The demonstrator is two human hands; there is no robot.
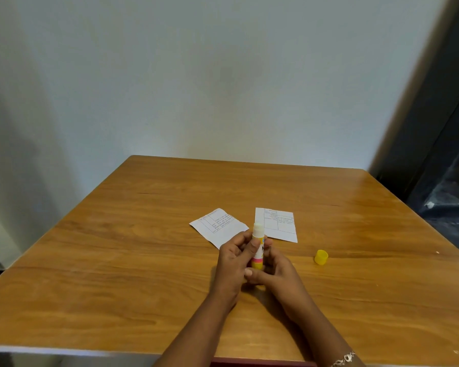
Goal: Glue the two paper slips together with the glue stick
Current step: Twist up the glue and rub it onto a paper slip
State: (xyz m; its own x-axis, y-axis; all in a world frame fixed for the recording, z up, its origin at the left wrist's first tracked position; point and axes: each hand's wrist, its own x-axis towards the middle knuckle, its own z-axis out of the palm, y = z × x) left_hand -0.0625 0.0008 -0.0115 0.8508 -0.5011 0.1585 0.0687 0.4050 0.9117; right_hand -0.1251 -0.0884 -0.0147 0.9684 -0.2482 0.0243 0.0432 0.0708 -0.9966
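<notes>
An uncapped glue stick (257, 234), white at the top with a yellow base, stands upright between both hands above the wooden table (117, 260). My left hand (232, 263) grips its barrel, thumb across the front. My right hand (274, 271) pinches the yellow base from the right. Two printed paper slips lie flat just beyond the hands: a left slip (217, 226), partly hidden by my left fingers, and a right slip (278, 223). They lie apart. The yellow cap (321, 257) sits on the table to the right.
A pale wall stands right behind the table's far edge. A dark door frame or curtain (440, 144) runs down the right side. The table's near edge (64, 349) crosses the bottom of the view.
</notes>
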